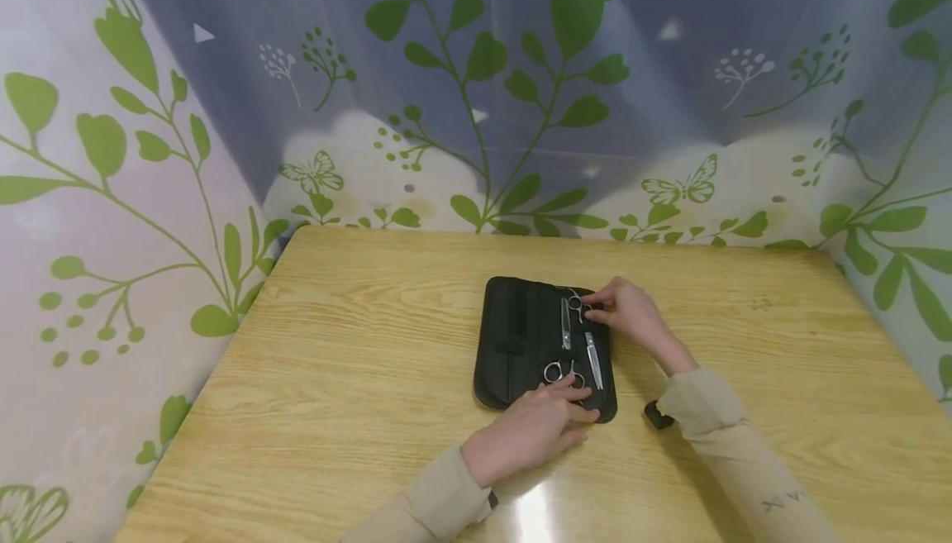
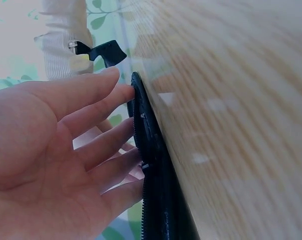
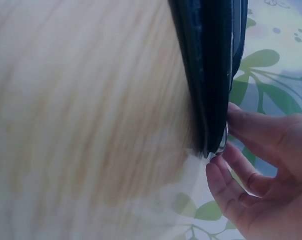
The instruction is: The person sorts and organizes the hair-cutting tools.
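A black zip case (image 1: 492, 361) lies unfolded on the wooden table. Two pairs of silver scissors sit in its right half, pointing opposite ways. On the scissors with blades toward the near edge (image 1: 593, 359), my right hand (image 1: 632, 311) pinches a finger ring between thumb and fingertips. A bit of that silver ring (image 3: 224, 137) shows in the right wrist view. My left hand (image 1: 528, 427) rests its outstretched fingers on the case's near right part, partly covering the handles of the other scissors (image 1: 566, 324). The left wrist view shows those fingertips against the zipped edge (image 2: 143, 195).
The wooden table (image 1: 357, 328) extends around the case on all sides. Behind it hangs a curtain (image 1: 491, 130) with green leaves and butterflies. A black strap piece (image 1: 658, 415) hangs at the right sleeve. Elastic loops and a slot mark the case's left half.
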`<state>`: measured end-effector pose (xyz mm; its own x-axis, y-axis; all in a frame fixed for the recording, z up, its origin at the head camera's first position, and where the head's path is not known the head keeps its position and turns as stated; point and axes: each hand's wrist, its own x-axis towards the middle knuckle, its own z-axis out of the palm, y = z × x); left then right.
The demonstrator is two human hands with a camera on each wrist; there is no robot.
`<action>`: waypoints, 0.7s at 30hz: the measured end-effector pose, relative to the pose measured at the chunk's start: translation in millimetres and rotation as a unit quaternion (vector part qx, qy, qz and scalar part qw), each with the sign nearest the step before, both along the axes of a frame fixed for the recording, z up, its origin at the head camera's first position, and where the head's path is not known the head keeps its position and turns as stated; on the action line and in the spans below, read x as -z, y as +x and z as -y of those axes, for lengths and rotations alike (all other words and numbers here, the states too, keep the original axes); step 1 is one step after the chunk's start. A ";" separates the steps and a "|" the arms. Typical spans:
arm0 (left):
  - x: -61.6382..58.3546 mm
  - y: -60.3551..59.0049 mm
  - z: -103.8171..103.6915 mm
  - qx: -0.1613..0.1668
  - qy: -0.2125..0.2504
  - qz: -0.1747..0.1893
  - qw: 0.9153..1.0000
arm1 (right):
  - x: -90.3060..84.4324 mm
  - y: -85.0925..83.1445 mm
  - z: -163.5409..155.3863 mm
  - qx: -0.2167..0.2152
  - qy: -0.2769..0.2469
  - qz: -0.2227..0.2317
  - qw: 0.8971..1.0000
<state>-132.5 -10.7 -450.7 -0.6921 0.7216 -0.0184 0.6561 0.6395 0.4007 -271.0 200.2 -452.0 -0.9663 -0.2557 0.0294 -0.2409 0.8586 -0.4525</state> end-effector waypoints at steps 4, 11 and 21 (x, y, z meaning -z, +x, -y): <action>-0.1 -0.6 -0.1 0.001 0.002 -0.002 1.000 | -3.3 2.2 2.1 -0.006 0.012 -0.004 1.000; -0.2 -0.5 0.5 0.004 0.005 -0.008 1.000 | -3.8 5.7 3.7 -0.008 0.013 -0.006 1.000; 0.2 -2.1 0.7 0.009 0.004 -0.004 1.000 | -4.2 7.2 3.7 -0.009 0.012 -0.001 1.000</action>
